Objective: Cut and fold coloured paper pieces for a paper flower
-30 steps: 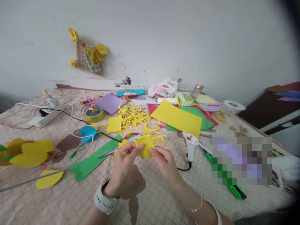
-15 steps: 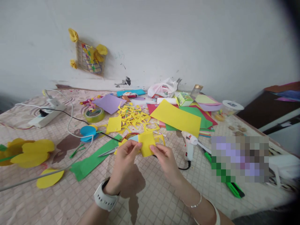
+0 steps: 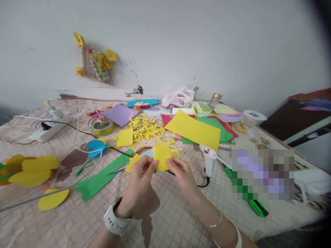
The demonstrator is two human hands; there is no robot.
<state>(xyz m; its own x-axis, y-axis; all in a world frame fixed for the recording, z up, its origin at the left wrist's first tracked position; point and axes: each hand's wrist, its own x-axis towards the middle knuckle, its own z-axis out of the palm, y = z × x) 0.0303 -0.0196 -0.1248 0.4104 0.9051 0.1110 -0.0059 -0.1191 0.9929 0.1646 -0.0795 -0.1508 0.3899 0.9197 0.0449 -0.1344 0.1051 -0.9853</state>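
A small yellow paper square [image 3: 162, 157] is held up between both hands, over the middle of the table. My left hand [image 3: 141, 177] pinches its lower left edge between thumb and fingers. On the lower right edge, my right hand [image 3: 184, 174] pinches it the same way. Scissors [image 3: 119, 168] lie left of my left hand, partly hidden behind it, on a green paper strip [image 3: 99, 181]. Beyond the square are yellow paper scraps [image 3: 147, 128]. A white glue gun [image 3: 208, 160] rests to the right of my right hand.
A power strip [image 3: 50, 129] with cables lies at the left, near yellow paper petals [image 3: 33, 168]. Tape [image 3: 102, 127], a yellow sheet [image 3: 193, 131] over coloured papers, and a glass jar [image 3: 215, 100] stand or lie farther back. A green cutter [image 3: 257, 206] is at the right.
The yellow square is tilted slightly differently between my fingers, its edges now more level. Both hands still grip it. The whole view has shifted very slightly.
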